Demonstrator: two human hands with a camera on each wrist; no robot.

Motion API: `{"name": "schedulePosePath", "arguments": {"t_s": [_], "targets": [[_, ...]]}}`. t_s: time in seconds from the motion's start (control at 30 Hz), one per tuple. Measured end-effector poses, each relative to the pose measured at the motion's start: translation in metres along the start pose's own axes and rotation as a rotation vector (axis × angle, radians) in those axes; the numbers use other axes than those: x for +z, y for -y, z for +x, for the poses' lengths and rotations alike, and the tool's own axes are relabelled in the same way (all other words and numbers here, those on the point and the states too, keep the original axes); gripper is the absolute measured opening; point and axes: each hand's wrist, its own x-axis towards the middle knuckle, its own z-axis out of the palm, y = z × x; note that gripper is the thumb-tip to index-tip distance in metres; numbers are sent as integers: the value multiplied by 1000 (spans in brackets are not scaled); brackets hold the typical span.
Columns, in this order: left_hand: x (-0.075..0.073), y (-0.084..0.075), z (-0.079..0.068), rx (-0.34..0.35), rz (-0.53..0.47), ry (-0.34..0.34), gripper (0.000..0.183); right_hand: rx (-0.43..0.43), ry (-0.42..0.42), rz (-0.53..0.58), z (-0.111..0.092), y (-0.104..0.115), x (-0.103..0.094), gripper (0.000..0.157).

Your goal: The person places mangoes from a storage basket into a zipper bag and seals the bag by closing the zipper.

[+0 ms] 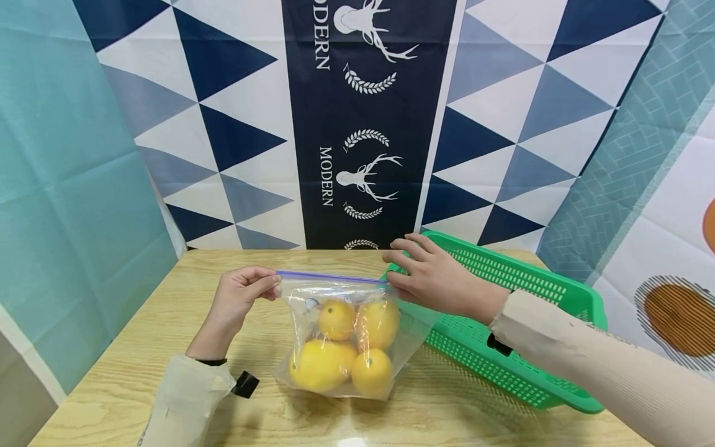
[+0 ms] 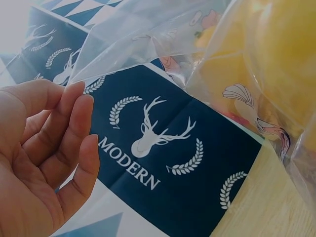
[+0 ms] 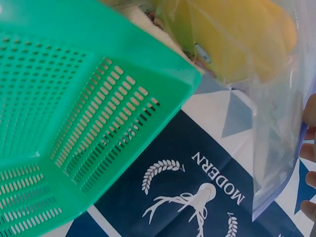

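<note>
A clear zip bag (image 1: 346, 287) with a purple zip strip stands upright on the table. Inside are several round yellow-orange fruits (image 1: 372, 371) resembling oranges, with a larger yellow fruit (image 1: 318, 366) at the lower left. My left hand (image 1: 240, 298) pinches the bag's top left corner between thumb and fingertips; the left wrist view shows the film drawn taut from those fingertips. At the strip's right end, my right hand (image 1: 427, 273) pinches the zip, its other fingers spread above. Only its fingertips (image 3: 309, 178) show in the right wrist view, beside the purple strip.
A green slotted plastic basket (image 1: 594, 304) stands on the right of the wooden table (image 1: 190, 298), under the right forearm and just behind the bag's right side. Patterned cloth (image 1: 246, 124) hangs along the table's back edge, with teal cloth (image 1: 72, 167) on the left.
</note>
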Motion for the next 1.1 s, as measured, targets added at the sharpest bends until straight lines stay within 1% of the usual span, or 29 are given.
{"name": "schedulePosePath", "arguments": {"t_s": [0.17, 0.33, 0.47, 0.57, 0.63, 0.67, 0.8, 0.87, 0.97, 1.1], "targets": [[0, 0, 1, 3, 5, -1, 9, -13, -18, 2, -6, -2, -1, 29], [0, 0, 1, 2, 4, -5, 8, -16, -16, 7, -12, -4, -4, 30], [0, 0, 2, 3, 8, -7, 8, -30, -19, -12, -17, -6, -5, 30], [0, 0, 2, 4, 13, -8, 9, -44, -32, -20, -22, -8, -5, 25], [0, 0, 2, 4, 16, -10, 11, -53, -46, -15, -26, -10, -4, 12], [0, 0, 1, 3, 17, -11, 11, -56, -53, -11, -27, -11, -4, 15], [1, 0, 1, -4, 18, -16, 13, -70, -83, -9, -31, -13, -2, 49], [1, -1, 0, -8, 21, -17, 13, -76, -94, -13, -34, -13, -1, 49], [1, -1, 0, -12, 27, -19, 12, -87, -111, -21, -37, -14, -1, 47], [0, 0, 0, -5, 25, -18, 11, -97, -125, -28, -41, -15, -2, 45]]}}
